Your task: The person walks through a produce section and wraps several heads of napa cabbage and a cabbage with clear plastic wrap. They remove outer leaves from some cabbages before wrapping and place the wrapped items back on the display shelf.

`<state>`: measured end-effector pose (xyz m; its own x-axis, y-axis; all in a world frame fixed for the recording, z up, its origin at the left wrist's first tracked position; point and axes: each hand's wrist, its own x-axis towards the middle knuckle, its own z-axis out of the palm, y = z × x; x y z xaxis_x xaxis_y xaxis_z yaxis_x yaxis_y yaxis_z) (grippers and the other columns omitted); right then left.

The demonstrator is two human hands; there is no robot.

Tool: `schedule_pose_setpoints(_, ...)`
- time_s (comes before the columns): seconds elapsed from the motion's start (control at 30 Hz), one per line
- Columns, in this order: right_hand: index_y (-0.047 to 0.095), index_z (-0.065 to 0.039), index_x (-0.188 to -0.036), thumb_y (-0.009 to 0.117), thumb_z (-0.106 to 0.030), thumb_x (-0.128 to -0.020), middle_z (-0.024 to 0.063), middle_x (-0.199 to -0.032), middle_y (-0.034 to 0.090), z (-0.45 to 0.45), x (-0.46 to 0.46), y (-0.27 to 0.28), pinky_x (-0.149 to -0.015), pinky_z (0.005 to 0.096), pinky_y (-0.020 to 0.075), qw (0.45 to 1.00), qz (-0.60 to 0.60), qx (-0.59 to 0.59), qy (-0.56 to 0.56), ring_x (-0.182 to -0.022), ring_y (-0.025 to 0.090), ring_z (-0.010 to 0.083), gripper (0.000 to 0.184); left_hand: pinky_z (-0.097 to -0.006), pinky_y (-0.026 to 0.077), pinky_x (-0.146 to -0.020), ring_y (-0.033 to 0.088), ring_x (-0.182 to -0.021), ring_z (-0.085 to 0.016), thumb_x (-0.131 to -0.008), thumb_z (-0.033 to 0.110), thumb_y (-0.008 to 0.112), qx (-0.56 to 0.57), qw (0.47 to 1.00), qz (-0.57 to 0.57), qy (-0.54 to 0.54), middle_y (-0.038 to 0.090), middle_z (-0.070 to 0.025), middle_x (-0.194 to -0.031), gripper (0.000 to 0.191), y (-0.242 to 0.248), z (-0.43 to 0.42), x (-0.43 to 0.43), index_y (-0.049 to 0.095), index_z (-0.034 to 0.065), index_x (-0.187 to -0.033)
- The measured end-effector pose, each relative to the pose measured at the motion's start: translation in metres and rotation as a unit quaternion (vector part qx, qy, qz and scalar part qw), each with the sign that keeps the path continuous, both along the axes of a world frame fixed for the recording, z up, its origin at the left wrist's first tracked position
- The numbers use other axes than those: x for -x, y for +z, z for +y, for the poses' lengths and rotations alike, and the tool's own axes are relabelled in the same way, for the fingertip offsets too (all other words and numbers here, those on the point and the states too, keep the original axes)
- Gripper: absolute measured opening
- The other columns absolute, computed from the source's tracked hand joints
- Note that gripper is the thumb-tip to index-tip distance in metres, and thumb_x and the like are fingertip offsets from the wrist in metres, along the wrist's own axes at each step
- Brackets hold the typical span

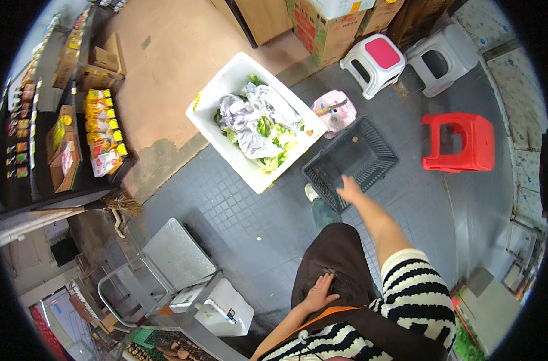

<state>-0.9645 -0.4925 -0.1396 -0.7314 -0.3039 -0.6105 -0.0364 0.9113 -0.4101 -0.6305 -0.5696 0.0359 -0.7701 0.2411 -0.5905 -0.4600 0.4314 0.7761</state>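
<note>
My left hand (321, 292) rests on the dark brown apron (328, 246) over my lap, fingers spread, with a small greenish scrap at its fingertips. My right hand (350, 189) reaches over the near side of a black plastic shopping basket (368, 144); its fingers look apart and nothing shows in them. Whether it touches the basket is unclear. A small brownish bit lies inside the basket. Beyond, a white foam box (229, 167) holds green leafy vegetable scraps (278, 149) and crumpled whitish sheets (242, 119).
A knife (331, 107) and a clear cup lie on a pink stool (341, 101) by the basket. White stools and a red stool (474, 142) stand right. Cartons (330, 36) are at the back, stocked shelves at left. A folding chair (179, 252) stands lower left.
</note>
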Motion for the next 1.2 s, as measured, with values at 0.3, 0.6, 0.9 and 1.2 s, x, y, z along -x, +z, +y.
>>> schedule_pose_setpoints(0.3,0.051,-0.002,-0.113,0.059,-0.025,-0.075,0.0207,-0.112,0.054,-0.084,0.212,-0.116,-0.088,0.0569,0.0347,0.998,0.001,-0.049,-0.030,-0.108,0.049,0.0340,0.045,-0.0469,0.020,-0.104,0.005,-0.134,-0.038,-0.077,0.050,0.059,-0.036,0.956,-0.276,-0.089,0.002,-0.0218,-0.145,0.097,-0.029,-0.005,0.034,0.000,0.0054,-0.140)
schedule_pose_setpoints(0.6,0.055,-0.003,-0.110,0.055,-0.010,-0.077,0.0210,-0.138,0.026,-0.075,0.242,-0.231,-0.097,0.0386,0.0360,0.994,-0.002,-0.077,0.079,-0.120,0.040,0.0348,0.034,-0.0449,0.019,-0.104,0.006,-0.134,-0.038,-0.079,0.046,0.059,-0.056,0.949,-0.312,-0.006,0.004,-0.0223,-0.145,0.092,-0.065,0.015,0.036,0.005,0.0035,-0.140)
schedule_pose_setpoints(0.9,0.059,0.000,-0.093,0.056,-0.006,-0.071,0.0183,-0.130,0.040,-0.071,0.220,-0.184,-0.089,0.0406,0.0412,0.989,0.107,-0.078,0.058,-0.106,0.049,0.0373,0.023,-0.0434,0.019,-0.105,0.006,-0.134,-0.037,-0.081,0.044,0.058,-0.071,0.963,-0.250,0.076,0.006,-0.0222,-0.145,0.088,-0.068,0.032,0.035,0.008,0.0026,-0.139)
schedule_pose_setpoints(1.2,0.042,-0.012,-0.117,0.065,-0.006,-0.064,0.0246,-0.105,0.051,-0.050,0.127,-0.038,-0.084,0.0462,0.0411,0.979,0.153,-0.071,0.118,-0.097,0.051,0.0422,0.058,-0.0370,0.018,-0.106,0.012,-0.135,-0.030,-0.085,0.035,0.056,-0.222,0.902,-0.152,0.339,0.012,-0.0195,-0.145,0.074,-0.022,0.032,0.043,0.018,0.0010,-0.138)
